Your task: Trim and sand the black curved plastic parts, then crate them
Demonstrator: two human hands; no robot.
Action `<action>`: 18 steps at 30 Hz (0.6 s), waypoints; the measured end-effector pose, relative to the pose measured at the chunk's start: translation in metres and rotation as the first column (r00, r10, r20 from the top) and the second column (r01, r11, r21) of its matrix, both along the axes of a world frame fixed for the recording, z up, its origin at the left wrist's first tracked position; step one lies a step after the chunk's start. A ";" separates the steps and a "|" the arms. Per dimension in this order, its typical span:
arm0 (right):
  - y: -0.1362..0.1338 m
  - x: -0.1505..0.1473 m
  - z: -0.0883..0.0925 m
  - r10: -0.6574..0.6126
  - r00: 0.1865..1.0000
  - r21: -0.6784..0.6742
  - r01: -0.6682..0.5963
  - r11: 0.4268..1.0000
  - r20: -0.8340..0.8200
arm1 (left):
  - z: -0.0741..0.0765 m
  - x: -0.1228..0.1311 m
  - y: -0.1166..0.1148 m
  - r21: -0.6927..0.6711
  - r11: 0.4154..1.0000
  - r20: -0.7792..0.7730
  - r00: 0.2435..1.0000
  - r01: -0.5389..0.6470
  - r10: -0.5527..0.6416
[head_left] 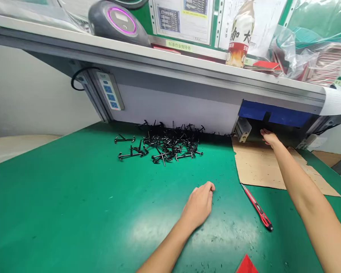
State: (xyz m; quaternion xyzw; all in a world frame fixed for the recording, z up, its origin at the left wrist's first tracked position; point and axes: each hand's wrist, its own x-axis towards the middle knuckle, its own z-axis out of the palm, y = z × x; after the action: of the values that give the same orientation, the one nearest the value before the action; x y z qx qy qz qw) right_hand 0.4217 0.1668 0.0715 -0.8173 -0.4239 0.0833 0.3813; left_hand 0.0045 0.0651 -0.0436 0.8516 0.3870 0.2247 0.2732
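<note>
Cardboard sheet point(261, 167) lies flat on the right of the green work mat point(59, 197), its far edge meeting a metal bracket point(243, 129) below a blue panel point(272, 113). Our right hand point(269, 137) rests palm down at that far edge, open, gripping nothing we can see. Our left hand point(199, 204) sits nearer us on the mat, curled into a loose fist, apparently empty.

Between the hands, a red utility knife point(257, 206) lies just off the cardboard's near corner. We cannot tell whether its blade is out. If it is, a careless sweep of either hand could nick skin, and our right forearm passes close enough to knock it.

The bracket's hard corner sits just beside our right fingers, so a quick pull back could scrape them. Farther left, black T-shaped parts point(170, 146) lie heaped and tangled against the back panel. A bump from either hand could scatter them, as their crossed stems could drag neighbouring pieces along.
</note>
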 end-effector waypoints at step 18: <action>-0.224 -0.010 -0.055 -0.163 0.950 -0.227 0.226 0.947 0.265 | 0.010 0.006 -0.005 0.083 0.996 -0.081 0.996 0.041 -0.034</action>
State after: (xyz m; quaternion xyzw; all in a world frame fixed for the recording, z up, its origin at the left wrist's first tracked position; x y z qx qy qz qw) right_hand 0.4117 -0.0571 0.0165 -0.9015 -0.3697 -0.0018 0.2250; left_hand 0.0109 0.0605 -0.0338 0.8778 0.3717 0.2015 0.2253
